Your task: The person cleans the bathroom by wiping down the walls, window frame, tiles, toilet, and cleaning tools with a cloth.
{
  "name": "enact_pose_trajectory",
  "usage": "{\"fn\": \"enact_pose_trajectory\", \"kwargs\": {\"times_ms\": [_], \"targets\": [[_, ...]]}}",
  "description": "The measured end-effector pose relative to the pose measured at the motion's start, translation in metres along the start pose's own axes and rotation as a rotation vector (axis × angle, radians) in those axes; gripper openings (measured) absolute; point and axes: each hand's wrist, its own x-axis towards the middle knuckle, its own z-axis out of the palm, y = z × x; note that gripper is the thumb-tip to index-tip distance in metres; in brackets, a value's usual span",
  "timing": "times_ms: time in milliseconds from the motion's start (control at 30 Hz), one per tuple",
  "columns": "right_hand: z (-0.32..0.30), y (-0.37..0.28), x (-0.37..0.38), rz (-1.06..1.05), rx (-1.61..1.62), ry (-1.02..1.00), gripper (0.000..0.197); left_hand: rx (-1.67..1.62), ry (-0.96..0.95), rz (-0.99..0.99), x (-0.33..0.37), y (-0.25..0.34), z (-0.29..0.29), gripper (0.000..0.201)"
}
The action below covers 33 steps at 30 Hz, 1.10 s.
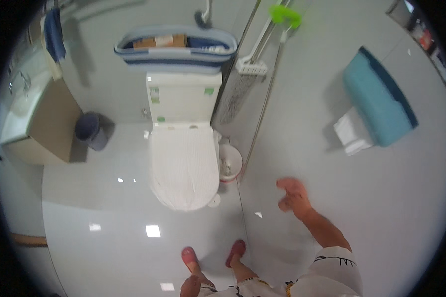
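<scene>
My right hand (294, 194) is raised in front of the grey wall, to the right of the toilet (184, 166). Its thumb and fingers curve apart with nothing between them, so it is open, a little blurred. Low in the picture, my left hand (190, 286) hangs by my leg; its fingers are too hidden to read. The toilet's white lid is down. Up and to the right of my right hand, white tissue (353, 131) hangs out of a teal wall-mounted holder (376, 96).
A blue-and-grey basin (173, 62) holding a cardboard box (161, 40) sits on the toilet tank. A mop (238, 91) and poles lean right of it. Beside the toilet stands a white bin (229, 162). At left are a sink cabinet (52, 123) and a dark bin (90, 131).
</scene>
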Motion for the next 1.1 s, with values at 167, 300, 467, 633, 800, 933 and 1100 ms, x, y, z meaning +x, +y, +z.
{"fn": "enact_pose_trajectory", "kwargs": {"times_ms": [167, 300, 467, 633, 800, 933, 1100], "targets": [[-0.018, -0.037, -0.114, 0.131, -0.313, -0.102, 0.029, -0.174, 0.191, 0.222, 0.076, -0.155, 0.011, 0.043], [-0.028, -0.104, -0.160, 0.006, -0.672, -0.089, 0.030, -0.593, 0.114, 0.056, 0.192, -0.279, 0.025, 0.048], [-0.031, -0.159, -0.153, -0.274, -1.061, 0.106, 0.030, -0.140, 0.589, 0.457, 0.117, -0.173, -0.074, 0.027], [-0.003, -0.167, -0.094, -0.318, -1.008, 0.330, 0.031, -0.166, 0.530, 0.775, 0.084, -0.026, -0.145, 0.029], [0.015, -0.163, -0.028, 0.262, -0.262, 0.070, 0.029, -0.248, 0.357, 1.064, 0.091, 0.130, -0.186, 0.036], [0.023, -0.121, -0.001, 0.356, 0.148, 0.176, 0.038, -0.104, 0.291, 1.137, 0.053, 0.266, -0.221, 0.041], [0.027, -0.102, 0.062, 0.442, 0.228, 0.153, 0.046, -0.053, 0.261, 1.212, 0.066, 0.369, -0.244, 0.045]]}}
